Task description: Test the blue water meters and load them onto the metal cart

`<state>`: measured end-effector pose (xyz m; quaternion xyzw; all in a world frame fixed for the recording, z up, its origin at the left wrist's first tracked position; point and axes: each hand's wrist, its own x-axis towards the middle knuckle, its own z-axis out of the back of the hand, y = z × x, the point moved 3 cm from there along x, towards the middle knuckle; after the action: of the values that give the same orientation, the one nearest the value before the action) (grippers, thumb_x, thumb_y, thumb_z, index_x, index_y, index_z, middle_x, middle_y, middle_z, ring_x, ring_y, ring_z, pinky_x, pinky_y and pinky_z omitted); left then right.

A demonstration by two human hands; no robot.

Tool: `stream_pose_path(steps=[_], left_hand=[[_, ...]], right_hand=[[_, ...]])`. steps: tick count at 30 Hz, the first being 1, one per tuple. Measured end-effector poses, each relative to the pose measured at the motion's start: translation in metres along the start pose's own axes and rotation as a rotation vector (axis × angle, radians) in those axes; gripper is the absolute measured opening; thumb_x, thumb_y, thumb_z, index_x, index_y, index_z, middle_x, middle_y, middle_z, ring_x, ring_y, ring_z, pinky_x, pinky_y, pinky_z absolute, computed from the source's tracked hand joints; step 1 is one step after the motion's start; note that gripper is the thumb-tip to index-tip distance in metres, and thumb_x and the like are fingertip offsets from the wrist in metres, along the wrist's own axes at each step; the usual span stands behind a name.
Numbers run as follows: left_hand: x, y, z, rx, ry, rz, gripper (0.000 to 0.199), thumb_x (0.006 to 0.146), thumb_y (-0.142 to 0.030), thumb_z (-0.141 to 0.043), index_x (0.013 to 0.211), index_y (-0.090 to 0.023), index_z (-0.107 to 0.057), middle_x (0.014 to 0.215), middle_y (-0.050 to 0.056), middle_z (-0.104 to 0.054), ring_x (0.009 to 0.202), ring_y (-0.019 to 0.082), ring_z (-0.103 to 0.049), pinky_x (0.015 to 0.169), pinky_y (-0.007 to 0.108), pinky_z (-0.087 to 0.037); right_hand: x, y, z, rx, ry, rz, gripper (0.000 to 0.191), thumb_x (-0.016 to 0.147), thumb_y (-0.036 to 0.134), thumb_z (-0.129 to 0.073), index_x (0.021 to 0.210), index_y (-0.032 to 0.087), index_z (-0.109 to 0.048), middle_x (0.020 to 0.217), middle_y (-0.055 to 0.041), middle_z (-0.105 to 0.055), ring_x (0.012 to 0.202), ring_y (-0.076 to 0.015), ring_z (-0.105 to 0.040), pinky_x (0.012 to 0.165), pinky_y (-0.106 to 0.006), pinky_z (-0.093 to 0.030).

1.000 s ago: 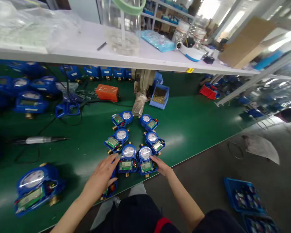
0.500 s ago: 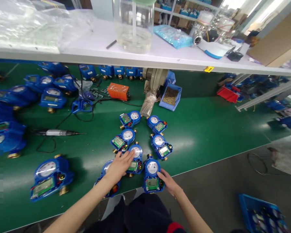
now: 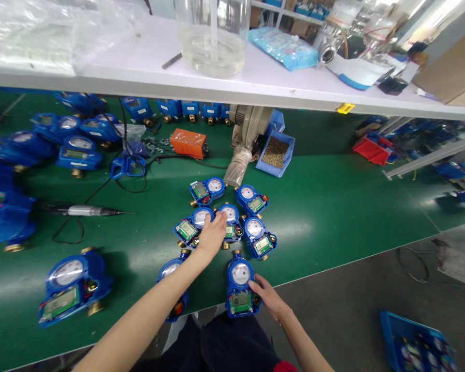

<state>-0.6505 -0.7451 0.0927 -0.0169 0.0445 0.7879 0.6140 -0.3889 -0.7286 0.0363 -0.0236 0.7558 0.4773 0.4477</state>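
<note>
My left hand point(image 3: 213, 233) grips the left side of a blue water meter point(image 3: 230, 213), fingers over its round white dial; a green circuit board with a display shows below the dial. At the bench's front edge, my right hand point(image 3: 270, 296) is closed on the right side of another blue water meter point(image 3: 241, 274). Its thumb rests on the casing, and its other fingers are partly hidden. Similar open meters lie around: one to the left point(image 3: 196, 223), two to the right point(image 3: 260, 236) point(image 3: 251, 200), one behind point(image 3: 207, 190). A further meter point(image 3: 169, 268) is partly covered by my left forearm.
A separate meter point(image 3: 70, 281) lies front left, below an electric screwdriver point(image 3: 85, 210). More blue meters crowd the far left. Behind are an orange box point(image 3: 188, 143), a motor unit point(image 3: 250, 126) and a blue bin point(image 3: 276, 153) of small parts. A white shelf point(image 3: 294, 94) overhangs the bench.
My left hand has moved away from me with its water meter, now between the two rows. The right hand stays on its meter, which has shifted slightly towards me.
</note>
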Motion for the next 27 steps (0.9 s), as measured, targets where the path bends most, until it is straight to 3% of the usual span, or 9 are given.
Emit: stream_pose_path(steps=[6, 10, 12, 15, 18, 20, 22, 24, 27], left_hand=[[0.034, 0.011, 0.006, -0.006, 0.021, 0.046, 0.055, 0.080, -0.006, -0.047, 0.135, -0.011, -0.047, 0.143, 0.015, -0.042, 0.130, 0.032, -0.031, 0.104, 0.058, -0.026], [0.025, 0.024, 0.020, -0.156, 0.028, 0.064, 0.066, 0.073, -0.020, -0.070, 0.135, -0.018, -0.047, 0.144, 0.013, -0.041, 0.132, 0.036, -0.029, 0.105, 0.061, -0.022], [-0.002, 0.046, 0.026, -0.340, -0.023, 0.126, 0.072, 0.073, -0.031, -0.073, 0.138, -0.023, -0.043, 0.144, 0.010, -0.042, 0.131, 0.034, -0.032, 0.104, 0.056, -0.028], [-0.069, 0.097, 0.018, -0.698, -0.094, 0.391, 0.050, 0.086, -0.045, -0.055, 0.130, -0.022, -0.050, 0.132, 0.008, -0.055, 0.117, 0.025, -0.051, 0.098, 0.040, -0.040], [-0.149, 0.131, -0.018, -0.993, 0.073, 0.752, 0.054, 0.082, -0.063, -0.048, 0.108, -0.018, -0.061, 0.110, 0.009, -0.067, 0.100, 0.025, -0.061, 0.091, 0.037, -0.044], [-0.190, 0.126, -0.046, -1.303, 0.336, 0.823, 0.063, 0.075, -0.070, -0.052, 0.110, -0.018, -0.061, 0.111, 0.009, -0.067, 0.105, 0.027, -0.060, 0.089, 0.036, -0.046], [-0.215, 0.110, -0.068, -1.602, 0.557, 0.876, 0.073, 0.069, -0.072, -0.057, 0.119, -0.019, -0.057, 0.116, 0.010, -0.065, 0.107, 0.028, -0.059, 0.085, 0.034, -0.049], [-0.224, 0.097, -0.081, -1.782, 0.632, 0.927, 0.080, 0.065, -0.072, -0.063, 0.124, -0.019, -0.053, 0.118, 0.011, -0.064, 0.106, 0.028, -0.061, 0.081, 0.034, -0.050], [-0.217, 0.091, -0.089, -1.857, 0.621, 0.907, 0.082, 0.061, -0.068, -0.069, 0.124, -0.017, -0.053, 0.115, 0.014, -0.065, 0.103, 0.029, -0.062, 0.077, 0.034, -0.051]], right_hand=[[0.016, -0.002, 0.000, 0.072, -0.062, -0.041, 0.056, 0.062, 0.059, -0.072, 0.103, 0.022, -0.062, 0.088, -0.0038, -0.070, 0.088, -0.0239, -0.061, 0.088, -0.040, -0.045], [0.031, 0.005, -0.001, 0.137, -0.045, -0.033, 0.046, 0.066, 0.051, -0.073, 0.101, 0.022, -0.063, 0.088, -0.0019, -0.070, 0.087, -0.0220, -0.063, 0.088, -0.039, -0.046], [0.037, 0.008, -0.001, 0.186, -0.045, -0.049, 0.041, 0.069, 0.047, -0.072, 0.101, 0.023, -0.063, 0.091, -0.0015, -0.071, 0.090, -0.0216, -0.063, 0.089, -0.038, -0.047], [0.042, 0.009, -0.002, 0.263, -0.067, -0.085, 0.037, 0.072, 0.043, -0.072, 0.101, 0.024, -0.063, 0.100, -0.0019, -0.071, 0.101, -0.0224, -0.062, 0.092, -0.037, -0.046], [0.042, 0.008, -0.005, 0.334, -0.036, -0.077, 0.038, 0.074, 0.042, -0.070, 0.107, 0.024, -0.062, 0.109, -0.0022, -0.070, 0.109, -0.0229, -0.059, 0.097, -0.038, -0.045], [0.039, 0.007, -0.007, 0.349, -0.018, -0.056, 0.041, 0.075, 0.043, -0.068, 0.110, 0.023, -0.061, 0.113, -0.0027, -0.069, 0.111, -0.0235, -0.059, 0.098, -0.039, -0.044], [0.036, 0.006, -0.008, 0.332, -0.016, -0.042, 0.045, 0.075, 0.045, -0.068, 0.112, 0.022, -0.060, 0.117, -0.0038, -0.068, 0.113, -0.0246, -0.058, 0.098, -0.040, -0.044], [0.035, 0.006, -0.007, 0.312, -0.022, -0.035, 0.047, 0.074, 0.046, -0.068, 0.113, 0.021, -0.060, 0.118, -0.0048, -0.067, 0.113, -0.0256, -0.058, 0.099, -0.041, -0.044], [0.035, 0.009, -0.006, 0.304, -0.028, -0.022, 0.047, 0.073, 0.046, -0.070, 0.111, 0.020, -0.061, 0.114, -0.0051, -0.069, 0.111, -0.0256, -0.059, 0.100, -0.043, -0.042]])
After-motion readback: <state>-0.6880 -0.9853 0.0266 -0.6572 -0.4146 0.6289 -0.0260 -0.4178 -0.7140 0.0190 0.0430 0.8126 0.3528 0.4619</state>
